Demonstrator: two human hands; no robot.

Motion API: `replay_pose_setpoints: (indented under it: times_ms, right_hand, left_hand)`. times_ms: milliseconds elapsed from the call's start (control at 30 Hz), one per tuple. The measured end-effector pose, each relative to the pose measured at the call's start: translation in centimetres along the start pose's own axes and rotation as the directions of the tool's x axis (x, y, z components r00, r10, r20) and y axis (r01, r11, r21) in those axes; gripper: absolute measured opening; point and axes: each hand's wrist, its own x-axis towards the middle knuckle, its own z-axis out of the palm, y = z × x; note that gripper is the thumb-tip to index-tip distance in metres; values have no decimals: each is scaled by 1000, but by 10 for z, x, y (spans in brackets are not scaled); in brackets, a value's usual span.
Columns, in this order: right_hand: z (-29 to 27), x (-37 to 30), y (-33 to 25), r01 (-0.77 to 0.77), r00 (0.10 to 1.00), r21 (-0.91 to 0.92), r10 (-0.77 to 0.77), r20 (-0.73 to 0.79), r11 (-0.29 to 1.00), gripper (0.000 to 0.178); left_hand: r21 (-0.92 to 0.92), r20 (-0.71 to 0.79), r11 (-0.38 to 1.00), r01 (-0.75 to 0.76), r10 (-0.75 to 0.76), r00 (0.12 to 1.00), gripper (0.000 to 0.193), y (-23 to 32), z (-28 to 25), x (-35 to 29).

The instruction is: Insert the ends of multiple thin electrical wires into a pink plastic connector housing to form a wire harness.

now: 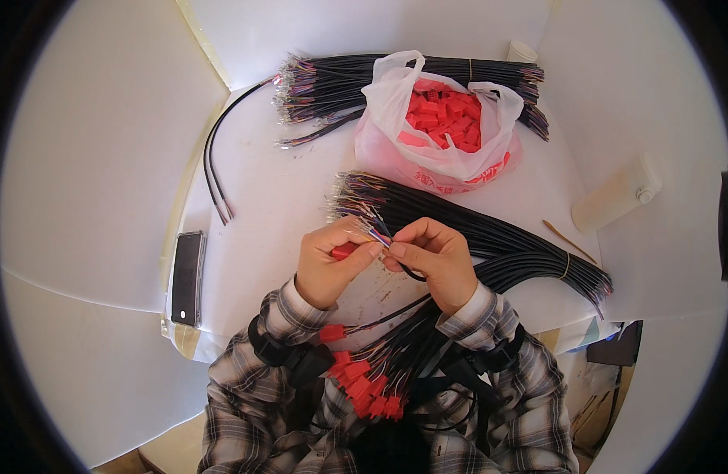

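Observation:
My left hand is closed, with a red plastic connector housing tucked in its curled fingers. Its thumb and fingertips also pinch the thin coloured wires at the stripped end of a black cable. Thumb and forefinger of my right hand grip that cable just behind the wires. Right behind both hands lies a thick bundle of black cables, its metal-tipped wire ends toward the left. Close to my body, several cables carry red connectors on their ends.
A white plastic bag full of red connector housings stands at the back, before another cable bundle. Two loose cables and a phone lie left. On the right are a cream tumbler and a thin brown stick.

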Motion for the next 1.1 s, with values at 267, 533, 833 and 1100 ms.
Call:
replay_pose_setpoints:
  times_ms: [267, 533, 833, 1100]
  right_hand:
    - [-2, 1, 2, 11, 1000, -6, -10, 16, 1000, 11]
    - [-3, 1, 4, 28, 999, 2, -28, 26, 1000, 10]
    - [-2, 1, 3, 24, 999, 33, -23, -39, 999, 7]
    - [1, -1, 2, 121, 990, -103, -112, 89, 987, 10]
  left_hand:
    - [-55, -14, 998, 27, -28, 1000, 3, 5, 3, 1]
    - [-75, -44, 997, 32, -36, 998, 2, 2, 4, 0]
    - [-90, -18, 996, 22, -24, 1000, 2, 2, 2, 0]
    - [105, 43, 975, -198, 194, 980, 10, 4, 0, 1]
